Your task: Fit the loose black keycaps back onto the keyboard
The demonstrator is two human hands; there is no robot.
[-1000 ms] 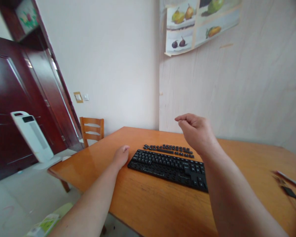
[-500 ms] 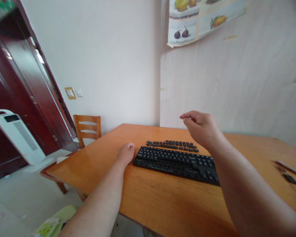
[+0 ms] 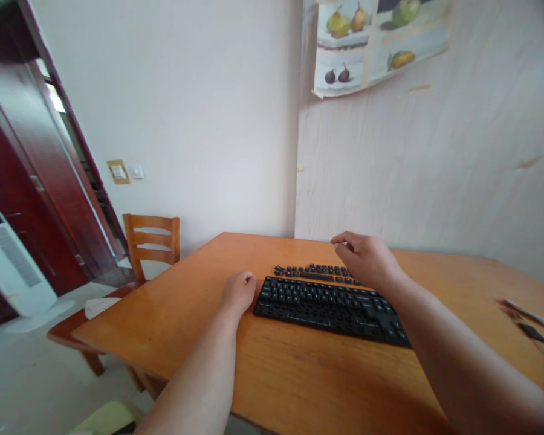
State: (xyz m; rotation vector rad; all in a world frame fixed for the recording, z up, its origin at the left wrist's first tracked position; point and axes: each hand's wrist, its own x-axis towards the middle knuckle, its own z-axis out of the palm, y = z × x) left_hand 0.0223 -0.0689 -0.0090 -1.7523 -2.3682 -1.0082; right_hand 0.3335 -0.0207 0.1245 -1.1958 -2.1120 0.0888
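Observation:
A black keyboard [image 3: 330, 308] lies on the wooden table, its near rows without keycaps and the far rows still capped. Behind it, loose black keycaps [image 3: 326, 269] and a long spacebar [image 3: 316, 277] are laid out in rows. My left hand [image 3: 240, 290] rests as a loose fist by the keyboard's left end; nothing shows in it. Over the right part of the loose keycaps hangs my right hand [image 3: 365, 257], thumb and fingers drawn together. Whether something small sits in that pinch I cannot tell. My right forearm hides the keyboard's right end.
On the table's right lie a thin stick-like tool [image 3: 532, 315] and a small dark flat piece [image 3: 532, 332]. A wooden chair [image 3: 153, 238] stands beyond the left edge. The wall [image 3: 217, 121] closes off the table's far side, with fruit pictures [image 3: 344, 54] hanging above.
My right hand has come down toward the loose keycaps, its fingers still drawn together. The view has shifted slightly. My left hand stays beside the keyboard.

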